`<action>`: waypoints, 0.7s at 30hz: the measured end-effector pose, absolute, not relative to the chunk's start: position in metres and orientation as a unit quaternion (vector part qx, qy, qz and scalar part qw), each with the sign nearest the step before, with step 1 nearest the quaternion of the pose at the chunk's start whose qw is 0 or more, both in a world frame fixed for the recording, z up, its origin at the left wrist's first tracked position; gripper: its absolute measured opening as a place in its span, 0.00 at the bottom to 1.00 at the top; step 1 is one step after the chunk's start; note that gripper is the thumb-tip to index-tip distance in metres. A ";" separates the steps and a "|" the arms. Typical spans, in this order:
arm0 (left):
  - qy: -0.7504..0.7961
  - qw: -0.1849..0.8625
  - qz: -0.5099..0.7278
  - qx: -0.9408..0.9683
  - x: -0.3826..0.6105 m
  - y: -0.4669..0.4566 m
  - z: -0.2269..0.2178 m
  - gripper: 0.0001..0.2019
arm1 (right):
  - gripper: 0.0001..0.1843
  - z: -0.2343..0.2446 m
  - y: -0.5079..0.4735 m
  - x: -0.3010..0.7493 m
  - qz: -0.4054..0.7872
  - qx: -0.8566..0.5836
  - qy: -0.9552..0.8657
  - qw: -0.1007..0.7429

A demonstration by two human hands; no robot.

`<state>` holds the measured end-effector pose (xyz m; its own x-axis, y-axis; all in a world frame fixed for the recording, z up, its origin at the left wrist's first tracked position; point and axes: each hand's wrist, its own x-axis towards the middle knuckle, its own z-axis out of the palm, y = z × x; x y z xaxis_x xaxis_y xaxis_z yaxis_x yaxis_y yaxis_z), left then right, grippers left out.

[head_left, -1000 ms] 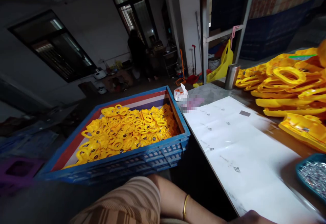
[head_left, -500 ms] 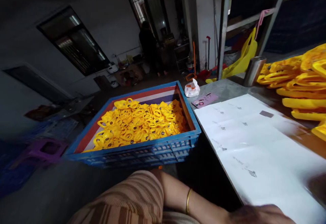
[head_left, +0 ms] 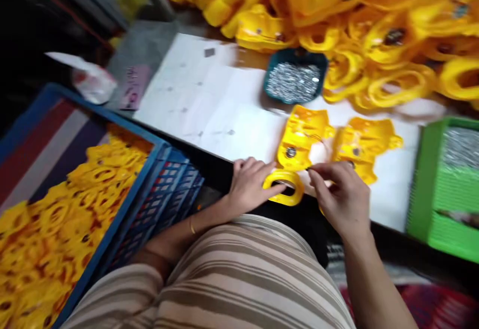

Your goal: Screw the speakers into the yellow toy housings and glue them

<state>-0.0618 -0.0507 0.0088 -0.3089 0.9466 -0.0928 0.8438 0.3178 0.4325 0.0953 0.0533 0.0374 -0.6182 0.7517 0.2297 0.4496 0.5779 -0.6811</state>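
My left hand (head_left: pixel 249 184) grips a yellow plastic shell (head_left: pixel 301 119) at the table's front edge. Its thumb lies across the shell's oval ring handle (head_left: pixel 299 189) and its fingers rest against the near side. This shell lies hollow side up, with a round metallic piece (head_left: pixel 291 152) and thin dark wires inside. Close by on the right, my right hand (head_left: pixel 342 192) is closed in a pinch; a tiny dark tip shows at its fingertips, too small to name. Behind that hand, a second yellow shell (head_left: pixel 362 139) lies on the white sheet (head_left: pixel 239 99), partly hidden.
A dark green tray of small metal screws (head_left: pixel 294 82) stands behind the shells, before a heap of yellow shells (head_left: pixel 392 35). At right is a green box (head_left: pixel 430 194) with more metal pieces. At left stands a blue crate (head_left: pixel 157 154) of yellow parts, near a white plastic bag (head_left: pixel 93 82).
The view has swung right and down from the crate and room to the table. Both hands are now in view at the yellow shell; earlier one forearm and a blurred hand showed.
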 end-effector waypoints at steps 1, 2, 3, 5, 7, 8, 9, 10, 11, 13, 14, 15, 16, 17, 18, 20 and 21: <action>0.790 0.162 0.151 0.571 -0.062 -0.051 0.005 0.21 | 0.10 0.033 0.052 0.098 0.281 -0.367 -0.850 0.254; 0.785 0.157 0.151 0.580 -0.062 -0.052 0.002 0.19 | 0.09 0.029 0.051 0.100 0.270 -0.373 -0.851 0.252; 0.780 0.153 0.151 0.587 -0.061 -0.053 -0.001 0.18 | 0.09 0.026 0.050 0.101 0.259 -0.376 -0.854 0.248; 0.772 0.145 0.150 0.600 -0.061 -0.055 -0.004 0.16 | 0.09 0.020 0.047 0.101 0.234 -0.378 -0.864 0.235; 0.766 0.142 0.147 0.609 -0.061 -0.056 -0.006 0.15 | 0.10 0.014 0.045 0.097 0.210 -0.377 -0.876 0.217; 0.764 0.141 0.146 0.612 -0.062 -0.057 -0.007 0.15 | 0.10 0.011 0.045 0.095 0.202 -0.377 -0.881 0.204; 0.763 0.142 0.145 0.614 -0.062 -0.057 -0.008 0.15 | 0.11 0.008 0.044 0.092 0.197 -0.378 -0.884 0.191; 0.761 0.144 0.145 0.615 -0.062 -0.057 -0.008 0.15 | 0.11 0.005 0.044 0.090 0.195 -0.380 -0.887 0.178; 0.760 0.145 0.146 0.617 -0.062 -0.057 -0.009 0.15 | 0.12 0.002 0.044 0.088 0.194 -0.382 -0.888 0.167; 0.759 0.146 0.148 0.617 -0.062 -0.056 -0.011 0.15 | 0.13 -0.002 0.044 0.086 0.191 -0.385 -0.889 0.157; 0.758 0.146 0.149 0.618 -0.062 -0.056 -0.011 0.15 | 0.13 -0.004 0.044 0.085 0.190 -0.384 -0.890 0.157; 0.757 0.147 0.150 0.619 -0.063 -0.056 -0.012 0.15 | 0.13 -0.005 0.045 0.086 0.190 -0.382 -0.890 0.159; 0.756 0.149 0.150 0.619 -0.063 -0.056 -0.012 0.14 | 0.13 -0.006 0.045 0.087 0.191 -0.378 -0.892 0.161; 0.756 0.150 0.150 0.620 -0.063 -0.056 -0.012 0.14 | 0.13 -0.006 0.046 0.087 0.191 -0.374 -0.893 0.164; 0.755 0.152 0.151 0.620 -0.063 -0.056 -0.012 0.14 | 0.13 -0.006 0.046 0.088 0.192 -0.369 -0.894 0.165; 0.756 0.155 0.151 0.618 -0.064 -0.056 -0.011 0.14 | 0.14 -0.005 0.047 0.089 0.183 -0.362 -0.899 0.166; 0.756 0.155 0.150 0.617 -0.064 -0.056 -0.011 0.14 | 0.14 -0.005 0.047 0.088 0.172 -0.359 -0.903 0.163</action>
